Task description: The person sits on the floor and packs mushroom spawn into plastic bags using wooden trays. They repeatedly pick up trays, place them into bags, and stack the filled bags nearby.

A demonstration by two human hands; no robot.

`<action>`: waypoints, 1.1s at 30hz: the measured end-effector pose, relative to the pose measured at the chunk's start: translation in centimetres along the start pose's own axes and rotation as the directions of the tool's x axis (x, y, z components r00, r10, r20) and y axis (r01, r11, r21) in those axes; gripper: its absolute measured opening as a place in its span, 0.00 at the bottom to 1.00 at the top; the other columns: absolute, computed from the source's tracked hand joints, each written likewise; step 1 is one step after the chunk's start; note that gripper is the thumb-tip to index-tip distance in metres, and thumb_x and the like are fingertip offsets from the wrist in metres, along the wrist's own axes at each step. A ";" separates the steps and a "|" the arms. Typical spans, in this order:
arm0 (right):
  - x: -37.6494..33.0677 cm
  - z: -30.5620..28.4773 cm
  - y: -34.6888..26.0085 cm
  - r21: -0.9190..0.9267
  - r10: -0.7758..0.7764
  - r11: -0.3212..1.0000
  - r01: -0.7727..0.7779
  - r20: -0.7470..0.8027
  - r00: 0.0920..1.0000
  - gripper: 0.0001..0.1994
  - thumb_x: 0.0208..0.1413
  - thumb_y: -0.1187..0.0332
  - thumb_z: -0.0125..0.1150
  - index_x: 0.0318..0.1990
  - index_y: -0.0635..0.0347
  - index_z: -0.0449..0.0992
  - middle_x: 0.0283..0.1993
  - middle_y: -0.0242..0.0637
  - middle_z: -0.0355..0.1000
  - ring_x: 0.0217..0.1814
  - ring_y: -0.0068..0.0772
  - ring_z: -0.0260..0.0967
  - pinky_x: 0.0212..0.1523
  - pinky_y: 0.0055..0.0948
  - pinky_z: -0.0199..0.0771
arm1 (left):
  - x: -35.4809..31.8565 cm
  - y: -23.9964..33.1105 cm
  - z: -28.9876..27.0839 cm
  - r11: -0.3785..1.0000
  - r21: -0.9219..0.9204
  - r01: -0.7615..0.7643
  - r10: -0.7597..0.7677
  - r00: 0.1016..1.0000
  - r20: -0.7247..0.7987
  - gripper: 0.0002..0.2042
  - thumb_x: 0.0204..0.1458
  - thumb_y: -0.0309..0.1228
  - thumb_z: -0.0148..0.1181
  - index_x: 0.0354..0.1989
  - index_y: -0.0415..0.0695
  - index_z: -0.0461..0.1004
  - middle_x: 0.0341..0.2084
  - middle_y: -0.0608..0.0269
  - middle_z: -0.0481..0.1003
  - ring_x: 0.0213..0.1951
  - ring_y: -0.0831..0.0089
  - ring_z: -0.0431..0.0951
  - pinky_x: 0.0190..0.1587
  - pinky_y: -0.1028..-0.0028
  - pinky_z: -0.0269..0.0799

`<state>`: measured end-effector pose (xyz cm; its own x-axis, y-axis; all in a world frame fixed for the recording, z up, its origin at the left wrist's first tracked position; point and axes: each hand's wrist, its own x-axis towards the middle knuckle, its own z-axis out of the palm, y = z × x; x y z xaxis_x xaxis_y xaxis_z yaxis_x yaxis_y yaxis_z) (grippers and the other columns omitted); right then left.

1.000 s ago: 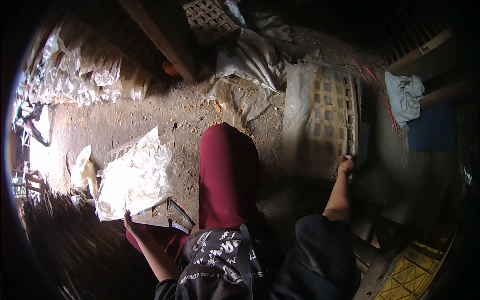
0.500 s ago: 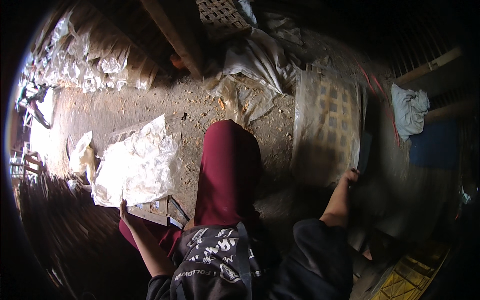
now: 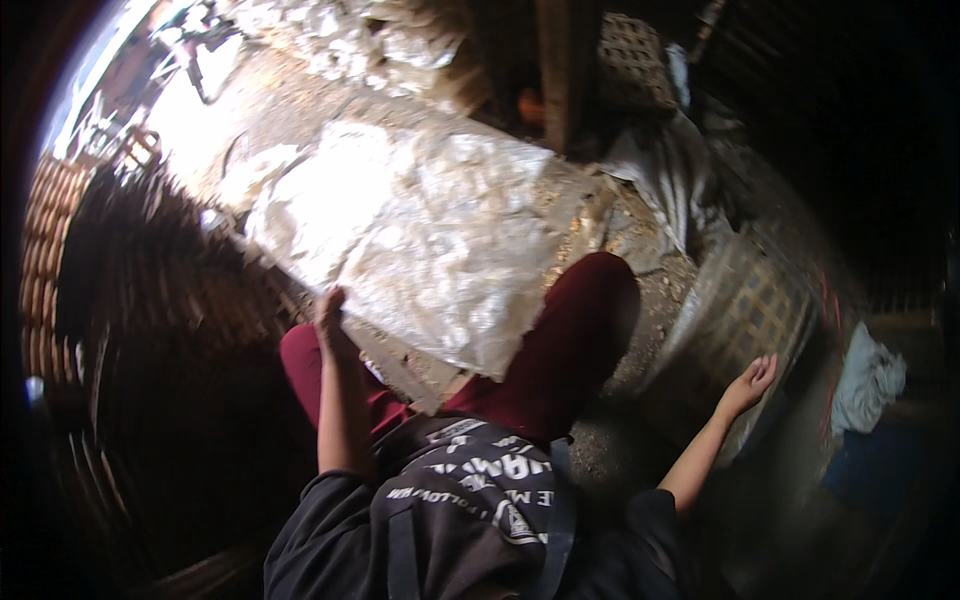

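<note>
In the head view, a flat tray [image 3: 420,375] heaped with pale, crinkled white material [image 3: 420,230] is gripped at its near edge by the left hand [image 3: 332,318], fingers clenched on the rim; it is held tilted above the dark red trousers [image 3: 570,350]. The right hand [image 3: 750,382] is seen spread, fingers released, just beside a woven lattice frame [image 3: 745,310] standing on the dirt floor [image 3: 640,350].

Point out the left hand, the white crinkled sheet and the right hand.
left hand [image 3: 330,312], head view, on its back at the sheet's lower edge
white crinkled sheet [image 3: 420,230], head view, its middle
right hand [image 3: 752,382], head view, the open palm
</note>
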<state>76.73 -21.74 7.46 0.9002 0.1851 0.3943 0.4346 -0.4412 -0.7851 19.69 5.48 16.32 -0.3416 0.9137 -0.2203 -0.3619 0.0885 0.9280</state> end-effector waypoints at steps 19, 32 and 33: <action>-16.0 11.7 -40.3 0.473 -0.610 0.645 0.600 0.792 0.030 0.16 0.44 0.61 0.66 0.39 0.58 0.73 0.36 0.42 0.71 0.43 0.44 0.67 0.45 0.37 0.66 | -0.6 -0.3 0.3 0.939 -0.331 0.095 0.001 0.960 0.279 0.27 0.53 0.44 0.57 0.55 0.41 0.57 0.43 0.60 0.70 0.44 0.69 0.72 0.45 0.67 0.71; -27.7 8.0 -43.6 0.840 -0.852 -0.031 0.542 0.261 -0.453 0.03 0.43 0.70 0.52 0.27 0.54 0.72 0.26 0.34 0.68 0.33 0.31 0.67 0.35 0.30 0.63 | 1.2 -3.2 -1.5 0.759 -0.625 0.183 0.039 0.945 0.324 0.36 0.50 0.56 0.52 0.59 0.41 0.55 0.50 0.54 0.67 0.51 0.62 0.69 0.52 0.60 0.68; -28.2 7.7 -43.5 0.862 -0.802 -0.039 0.505 0.274 -0.531 0.05 0.45 0.68 0.54 0.30 0.55 0.73 0.27 0.35 0.68 0.34 0.34 0.67 0.37 0.31 0.65 | 1.3 -2.8 -1.9 0.759 -0.620 0.198 0.029 0.941 0.336 0.36 0.50 0.56 0.52 0.59 0.41 0.55 0.50 0.54 0.67 0.51 0.62 0.69 0.51 0.60 0.68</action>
<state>32.68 -0.99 26.87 -0.8185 0.4964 0.2892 0.4622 0.8680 -0.1816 18.64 5.66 12.87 -0.0405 0.9960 -0.0792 -0.8803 0.0020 0.4744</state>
